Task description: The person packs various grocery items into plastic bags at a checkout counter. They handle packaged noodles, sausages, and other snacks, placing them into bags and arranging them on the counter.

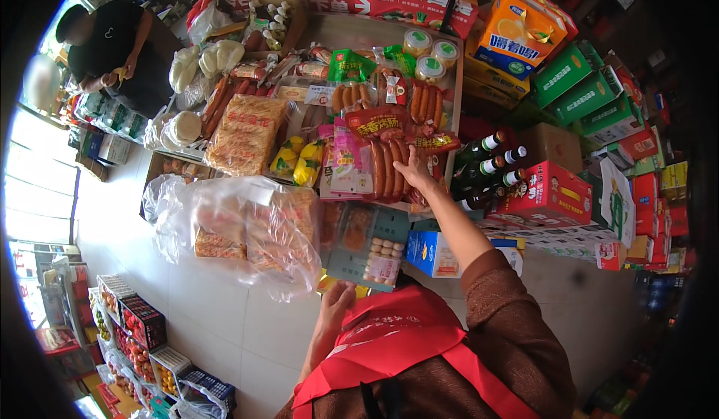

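With fingers bent, my right hand [414,167] touches the right side of a clear pack of sausages [388,169] at the front right of a display counter; whether it grips the pack I cannot tell. Red sausage packs [375,120] lie just behind it. To its left are a pink and white packet [349,158] and yellow lemon-shaped packs [308,162]. My left hand [338,296] hangs loosely curled in front of the red apron [393,323], near a tray of round white balls [383,260]. Its palm side is hidden.
Large plastic-wrapped blocks [247,132] and a clear bag of more blocks [255,228] lie at the left. Dark bottles [484,166] and a red carton [542,197] stand close on the right. A person [115,48] stands at the upper left. Fruit crates [143,323] line the lower left floor.
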A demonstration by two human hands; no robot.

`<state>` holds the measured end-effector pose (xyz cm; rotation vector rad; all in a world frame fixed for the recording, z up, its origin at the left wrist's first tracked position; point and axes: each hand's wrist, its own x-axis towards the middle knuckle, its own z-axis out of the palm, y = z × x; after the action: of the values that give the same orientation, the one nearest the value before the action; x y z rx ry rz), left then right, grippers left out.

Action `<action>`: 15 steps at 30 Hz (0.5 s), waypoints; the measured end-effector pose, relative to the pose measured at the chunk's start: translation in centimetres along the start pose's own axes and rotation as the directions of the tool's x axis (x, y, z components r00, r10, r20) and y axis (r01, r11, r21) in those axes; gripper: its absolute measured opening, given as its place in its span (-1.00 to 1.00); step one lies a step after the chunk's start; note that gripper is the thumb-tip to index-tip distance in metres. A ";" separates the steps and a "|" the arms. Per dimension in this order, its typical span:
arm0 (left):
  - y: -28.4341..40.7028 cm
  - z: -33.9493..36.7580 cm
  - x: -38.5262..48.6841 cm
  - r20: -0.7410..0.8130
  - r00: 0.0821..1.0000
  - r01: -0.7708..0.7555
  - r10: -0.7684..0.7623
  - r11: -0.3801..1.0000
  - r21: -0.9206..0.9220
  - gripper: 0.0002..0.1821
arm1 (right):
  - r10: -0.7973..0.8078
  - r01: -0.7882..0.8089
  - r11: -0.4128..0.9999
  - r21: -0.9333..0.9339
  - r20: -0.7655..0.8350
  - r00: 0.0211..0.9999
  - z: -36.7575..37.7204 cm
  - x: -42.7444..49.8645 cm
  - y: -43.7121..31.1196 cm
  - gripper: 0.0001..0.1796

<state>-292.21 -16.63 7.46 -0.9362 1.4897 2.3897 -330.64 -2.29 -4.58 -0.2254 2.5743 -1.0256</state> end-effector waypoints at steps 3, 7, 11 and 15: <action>0.3 -0.3 0.0 0.017 1.000 0.018 -0.018 1.000 -0.011 -0.85 | 0.051 -0.047 0.998 0.036 -0.118 0.992 1.2 0.5 -0.4 0.03; 0.6 -0.3 0.8 0.062 0.998 -0.014 0.014 1.000 0.004 -0.85 | 0.066 -0.004 0.981 0.194 -0.315 0.947 1.3 1.3 0.0 -0.05; -0.2 0.0 3.4 0.075 0.997 -0.006 -0.003 0.993 0.120 -0.84 | 0.157 -0.134 0.809 0.572 0.009 0.988 1.1 2.9 1.4 -0.30; -1.8 0.0 9.4 -0.038 0.990 0.141 -0.139 0.986 0.085 -0.77 | 0.257 -0.277 0.729 0.626 0.124 0.958 2.4 2.5 1.5 -0.47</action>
<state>-298.82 -17.35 0.52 -1.0275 1.4738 2.2037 -332.07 -3.49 -7.91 0.3040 1.9853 -1.6774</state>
